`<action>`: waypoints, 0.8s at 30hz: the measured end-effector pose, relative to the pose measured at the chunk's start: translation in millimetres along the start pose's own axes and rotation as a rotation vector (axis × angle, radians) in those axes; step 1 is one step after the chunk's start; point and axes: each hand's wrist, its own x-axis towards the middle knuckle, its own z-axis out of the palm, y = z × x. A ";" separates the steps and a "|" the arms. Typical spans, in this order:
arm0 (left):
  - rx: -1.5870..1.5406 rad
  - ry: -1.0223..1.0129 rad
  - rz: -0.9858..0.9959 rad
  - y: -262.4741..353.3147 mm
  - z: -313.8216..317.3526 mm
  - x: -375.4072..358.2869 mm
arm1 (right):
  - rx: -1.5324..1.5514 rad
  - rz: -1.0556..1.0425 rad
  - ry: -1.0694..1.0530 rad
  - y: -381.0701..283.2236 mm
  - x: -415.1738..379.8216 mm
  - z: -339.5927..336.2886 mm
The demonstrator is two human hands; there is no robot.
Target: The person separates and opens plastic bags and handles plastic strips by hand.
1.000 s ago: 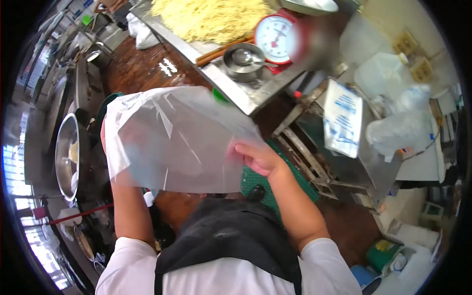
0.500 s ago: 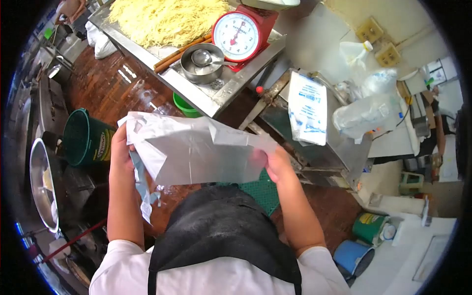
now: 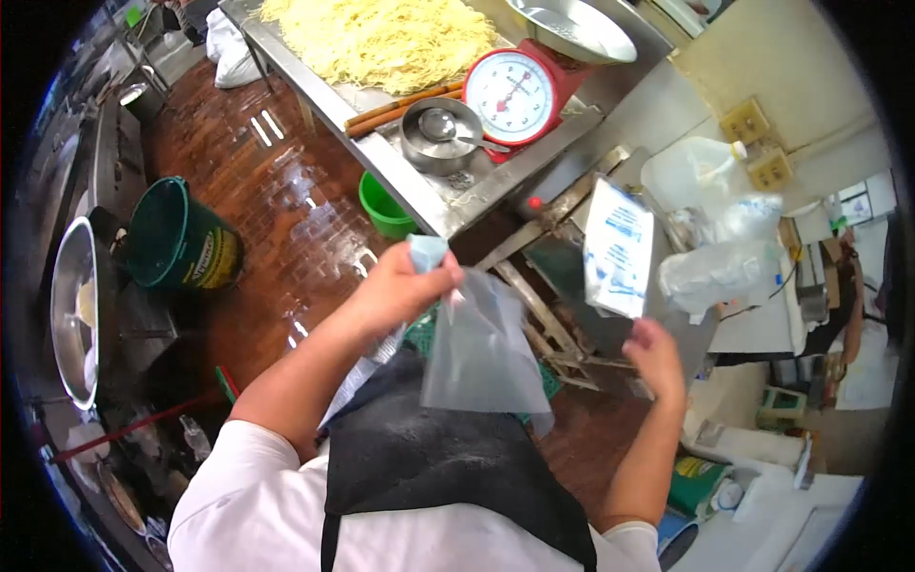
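Note:
My left hand [image 3: 405, 286] is closed on the top of a clear plastic bag [image 3: 481, 353], which hangs in front of the black apron. A pale blue piece [image 3: 428, 251] sticks out above its thumb. Below the left wrist hangs a crumpled silvery-blue strip [image 3: 357, 389]. My right hand [image 3: 656, 357] is just below a white packet with blue print [image 3: 618, 248], its fingers loosely bent and apart, with nothing visible in them. Whether the fingertips touch the packet cannot be made out.
A steel table [image 3: 467, 205] holds yellow noodles [image 3: 381, 43], a red scale [image 3: 515, 95], a metal bowl with a ladle [image 3: 429, 153] and wooden sticks [image 3: 396, 110]. Green buckets [image 3: 172, 238] stand on the brown floor. Clear plastic bags [image 3: 715, 272] and a jug [image 3: 691, 167] are at the right.
The spread plastic has left my right hand and now hangs from my left hand, which moved right. My right hand moved right, toward the packet. The view has shifted.

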 end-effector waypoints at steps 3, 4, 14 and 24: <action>0.035 -0.188 0.020 -10.9 44.3 7.3 | 0.063 -0.288 0.186 -119.2 -17.6 -17.3; -0.036 -0.286 0.041 -23.9 56.6 13.9 | 0.105 -0.355 0.150 -156.9 -32.8 -9.5; 0.102 -0.511 0.080 -35.5 108.0 28.6 | -0.431 -0.537 -0.256 -156.2 -36.6 -2.1; -0.067 -0.628 -0.126 -26.6 116.9 37.0 | -0.185 -0.514 -0.184 -136.7 -44.8 -9.6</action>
